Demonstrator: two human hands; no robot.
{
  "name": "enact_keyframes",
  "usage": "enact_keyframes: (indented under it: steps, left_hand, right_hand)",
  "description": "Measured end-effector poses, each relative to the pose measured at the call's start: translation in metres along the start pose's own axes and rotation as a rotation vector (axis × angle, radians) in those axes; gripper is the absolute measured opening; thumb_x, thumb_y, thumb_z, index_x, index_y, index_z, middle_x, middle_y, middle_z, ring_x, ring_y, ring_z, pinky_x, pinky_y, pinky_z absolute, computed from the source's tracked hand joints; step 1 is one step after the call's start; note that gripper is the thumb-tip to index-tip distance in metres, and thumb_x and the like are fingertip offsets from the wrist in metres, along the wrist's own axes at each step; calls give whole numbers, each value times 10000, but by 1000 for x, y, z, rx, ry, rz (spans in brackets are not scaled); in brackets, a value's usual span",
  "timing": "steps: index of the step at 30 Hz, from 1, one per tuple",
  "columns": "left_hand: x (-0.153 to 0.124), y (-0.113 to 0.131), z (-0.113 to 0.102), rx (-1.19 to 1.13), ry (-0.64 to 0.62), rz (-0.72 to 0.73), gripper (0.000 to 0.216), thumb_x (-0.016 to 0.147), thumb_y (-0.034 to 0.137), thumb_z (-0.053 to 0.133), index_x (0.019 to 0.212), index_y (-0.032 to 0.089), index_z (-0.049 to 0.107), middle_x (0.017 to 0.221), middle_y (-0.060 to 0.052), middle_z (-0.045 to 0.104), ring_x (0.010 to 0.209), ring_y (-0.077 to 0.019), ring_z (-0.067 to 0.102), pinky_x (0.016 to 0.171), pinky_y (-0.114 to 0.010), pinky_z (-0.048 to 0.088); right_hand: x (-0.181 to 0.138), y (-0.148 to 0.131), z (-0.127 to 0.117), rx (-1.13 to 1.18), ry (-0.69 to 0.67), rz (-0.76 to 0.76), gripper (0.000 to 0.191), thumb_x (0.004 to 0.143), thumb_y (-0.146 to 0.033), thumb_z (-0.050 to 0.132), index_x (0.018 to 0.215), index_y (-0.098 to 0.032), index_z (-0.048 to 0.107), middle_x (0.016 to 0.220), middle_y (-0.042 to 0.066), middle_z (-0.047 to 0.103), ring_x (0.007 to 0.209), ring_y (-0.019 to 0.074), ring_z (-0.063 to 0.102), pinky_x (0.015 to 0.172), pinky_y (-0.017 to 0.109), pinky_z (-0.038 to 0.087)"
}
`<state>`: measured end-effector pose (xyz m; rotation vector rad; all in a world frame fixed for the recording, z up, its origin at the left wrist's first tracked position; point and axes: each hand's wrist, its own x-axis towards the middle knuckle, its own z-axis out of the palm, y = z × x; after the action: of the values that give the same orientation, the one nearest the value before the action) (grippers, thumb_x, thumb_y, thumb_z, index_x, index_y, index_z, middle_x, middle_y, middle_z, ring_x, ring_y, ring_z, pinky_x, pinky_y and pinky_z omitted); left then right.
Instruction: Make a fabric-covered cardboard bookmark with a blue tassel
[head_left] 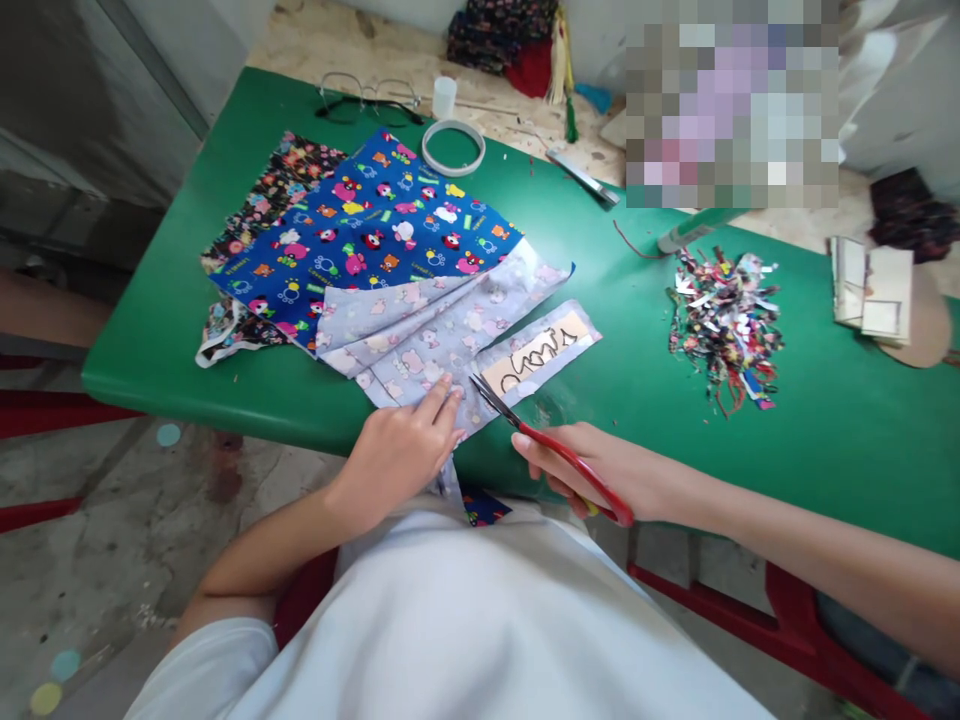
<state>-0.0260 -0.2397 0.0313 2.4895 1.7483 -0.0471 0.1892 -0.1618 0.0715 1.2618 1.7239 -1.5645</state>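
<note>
on green table [225, 130], left hand [405, 445] flat on printed fabric [420, 340], right hand [600, 470] gripping red-handled scissors [547, 445]

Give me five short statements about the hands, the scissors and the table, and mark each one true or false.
1. The right hand holds red-handled scissors. True.
2. The left hand is lifted clear of the fabric. False: it lies flat on the pale reverse side of the blue cartoon-print fabric.
3. The scissor blades are at the fabric beside a paper template. True.
4. The table is red. False: it is green.
5. A pile of cut scraps lies beside the left hand. False: it lies on the right part of the table, beyond the right hand.
</note>
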Motion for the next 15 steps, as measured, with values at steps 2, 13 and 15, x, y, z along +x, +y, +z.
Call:
enact_keyframes:
  steps: [2,13,15]
  left_hand:
    - [0,0,0,4,8,2,435,1032,346,380,1371,177,592,1470,-76,512,628,-133,707,506,-283,519]
    - [-1,-3,4,-10,31,6,429,1030,345,384,1389,203,571,1473,-56,517,721,-152,737,515,-280,523]
    - [-2,-4,5,-19,18,3,436,1030,351,385,1403,204,556,1483,-64,505,752,-159,742,520,-280,526]
  right_hand:
    - [0,1,1,5,0,4,736,818,-871,283,761,-174,511,537,1,485,467,151,566,445,243,388]
    - [2,-6,2,36,-16,-15,723,825,-860,274,745,-176,494,546,4,469,462,154,552,434,251,378]
    - [2,-7,2,29,-12,-18,714,828,-852,280,746,-177,497,547,7,474,467,160,561,436,254,383]
